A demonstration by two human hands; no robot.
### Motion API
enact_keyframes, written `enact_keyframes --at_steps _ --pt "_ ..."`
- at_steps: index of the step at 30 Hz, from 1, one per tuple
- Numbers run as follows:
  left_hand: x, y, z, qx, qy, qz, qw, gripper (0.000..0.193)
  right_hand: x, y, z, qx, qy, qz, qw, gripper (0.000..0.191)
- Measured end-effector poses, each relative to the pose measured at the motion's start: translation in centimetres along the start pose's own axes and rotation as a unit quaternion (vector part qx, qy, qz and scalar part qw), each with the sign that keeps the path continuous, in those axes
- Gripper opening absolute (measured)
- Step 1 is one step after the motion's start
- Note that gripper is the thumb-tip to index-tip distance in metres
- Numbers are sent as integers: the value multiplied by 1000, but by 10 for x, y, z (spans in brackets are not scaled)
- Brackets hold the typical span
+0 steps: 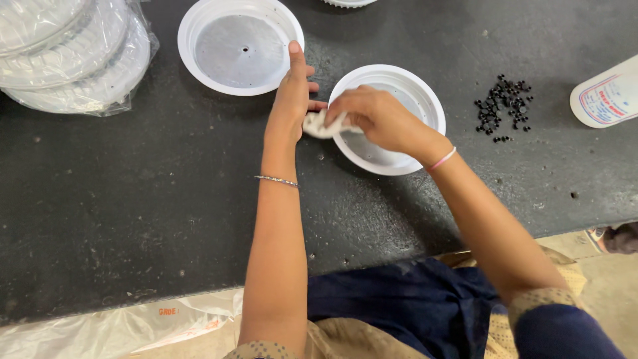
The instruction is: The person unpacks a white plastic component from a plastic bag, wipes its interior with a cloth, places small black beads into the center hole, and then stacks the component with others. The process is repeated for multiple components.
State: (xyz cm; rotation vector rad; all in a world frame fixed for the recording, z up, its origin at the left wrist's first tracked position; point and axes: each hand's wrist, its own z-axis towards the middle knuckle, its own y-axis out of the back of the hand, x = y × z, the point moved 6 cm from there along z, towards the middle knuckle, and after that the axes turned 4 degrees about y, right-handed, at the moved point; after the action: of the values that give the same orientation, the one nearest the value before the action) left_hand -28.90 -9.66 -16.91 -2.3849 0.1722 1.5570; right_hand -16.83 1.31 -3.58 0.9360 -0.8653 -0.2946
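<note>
A round white plastic lid (419, 93) lies on the black worktop, hollow side up. My right hand (379, 116) reaches over its left rim and is closed on a crumpled white cloth (319, 126), pressing it at the lid's edge. My left hand (292, 93) rests just left of that lid, fingers against its rim, thumb pointing up towards a second white lid (239, 46) farther back. A thin metal bangle sits on my left wrist and a pink band on my right.
A pile of small black beads (504, 106) lies right of the lid. A white bottle (606, 96) lies at the right edge. Bagged stacks of clear lids (66, 53) sit at top left. A plastic bag (113, 329) hangs below the worktop's front edge.
</note>
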Motion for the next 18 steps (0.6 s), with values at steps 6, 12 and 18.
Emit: enact_keyframes --at_steps 6,12,18 --pt "-5 -4 -11 14 12 -5 1000 118 48 7 -38 87 18 -50 995 30" --pt "-9 -8 -19 16 -6 0 1000 118 61 25 -92 127 -30 -140 981 45" --pt "-11 -13 -25 16 -18 21 999 119 37 57 -138 91 -77 -199 973 47"
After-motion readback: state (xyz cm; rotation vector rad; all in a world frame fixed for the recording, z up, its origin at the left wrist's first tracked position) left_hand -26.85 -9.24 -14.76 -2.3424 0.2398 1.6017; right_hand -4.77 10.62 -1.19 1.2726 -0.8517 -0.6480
